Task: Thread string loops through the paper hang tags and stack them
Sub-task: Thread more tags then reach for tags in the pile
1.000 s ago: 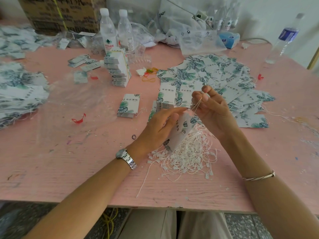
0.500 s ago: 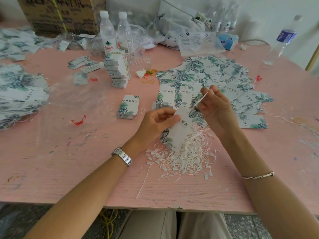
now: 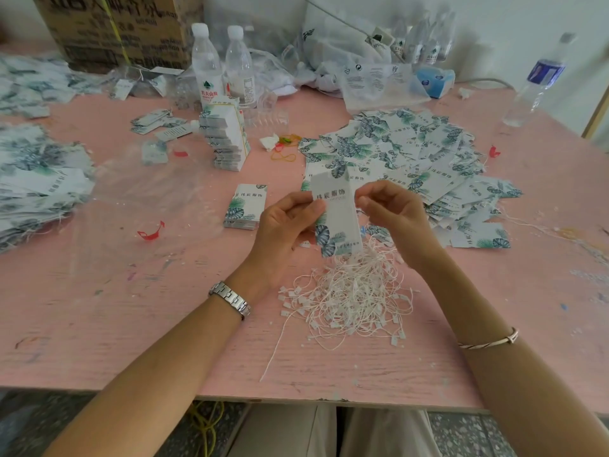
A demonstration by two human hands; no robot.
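Pinching hang tag [image 3: 336, 209] side edges, left hand [image 3: 283, 225], right hand [image 3: 392, 216], raised above string loops [image 3: 352, 291] on table [image 3: 131, 341]

Box [image 3: 115, 31] cut off — L tags [image 3: 33, 179] blurry.

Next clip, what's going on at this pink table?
A person holds one leaf-printed hang tag upright above a pile of white string loops. The left hand grips its left edge; the right hand pinches its right edge near the top. More tags lie spread behind, a small stack to the left.
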